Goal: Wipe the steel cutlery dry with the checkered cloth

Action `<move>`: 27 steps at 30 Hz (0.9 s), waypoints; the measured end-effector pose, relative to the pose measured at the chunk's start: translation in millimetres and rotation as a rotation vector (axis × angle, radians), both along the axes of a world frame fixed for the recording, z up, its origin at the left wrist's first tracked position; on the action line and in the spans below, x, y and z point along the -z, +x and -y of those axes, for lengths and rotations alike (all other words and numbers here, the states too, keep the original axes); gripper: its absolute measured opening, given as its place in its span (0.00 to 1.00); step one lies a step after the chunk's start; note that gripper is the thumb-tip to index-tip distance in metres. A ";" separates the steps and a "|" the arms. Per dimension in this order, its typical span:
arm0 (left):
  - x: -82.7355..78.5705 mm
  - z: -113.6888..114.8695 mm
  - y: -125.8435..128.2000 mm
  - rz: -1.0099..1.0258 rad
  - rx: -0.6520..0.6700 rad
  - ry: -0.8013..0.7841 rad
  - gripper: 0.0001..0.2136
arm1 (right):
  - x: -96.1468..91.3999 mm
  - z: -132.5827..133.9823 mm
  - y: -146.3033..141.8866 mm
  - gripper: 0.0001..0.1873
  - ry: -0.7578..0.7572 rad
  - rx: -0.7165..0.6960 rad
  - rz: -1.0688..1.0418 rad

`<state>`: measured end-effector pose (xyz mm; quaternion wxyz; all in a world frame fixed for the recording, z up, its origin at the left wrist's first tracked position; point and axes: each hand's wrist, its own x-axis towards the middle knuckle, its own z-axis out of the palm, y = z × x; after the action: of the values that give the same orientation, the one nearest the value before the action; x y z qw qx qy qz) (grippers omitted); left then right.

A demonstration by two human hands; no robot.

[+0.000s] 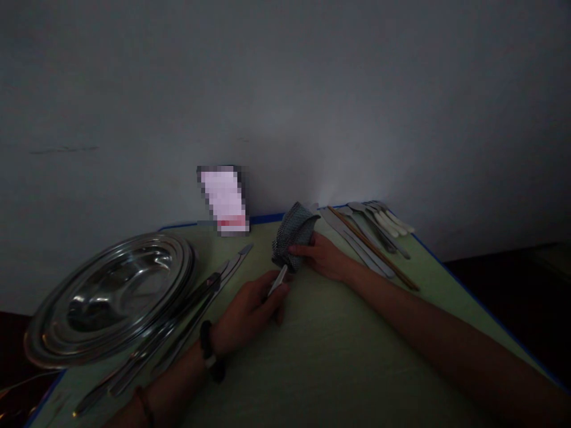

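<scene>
My left hand is closed around the pale handle of a utensil, over the middle of the table. The utensil's far end goes into a grey checked cloth, so I cannot tell whether it is a spoon, a fork or a knife. Thumb and fingers of my right hand grip this cloth around that hidden end. Just right of my right hand, several pieces of cutlery lie side by side, among them a table knife, brown chopsticks and white-handled pieces.
Shiny round metal plates or trays are stacked at the left. Long metal utensils lie beside them, close to my left forearm. A lit phone leans on the grey wall behind the green table, which has a blue edge.
</scene>
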<state>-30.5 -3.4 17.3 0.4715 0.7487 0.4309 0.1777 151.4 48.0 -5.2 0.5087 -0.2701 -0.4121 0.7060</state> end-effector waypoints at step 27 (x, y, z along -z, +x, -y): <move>6.0 0.7 -14.1 -0.143 0.432 0.325 0.07 | 6.0 -16.9 8.6 0.12 -0.350 0.262 -0.312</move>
<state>-44.6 -4.2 11.3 0.3404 0.8996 0.2594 0.0865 160.0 64.9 -11.2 0.5989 -0.2928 -0.1618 0.7276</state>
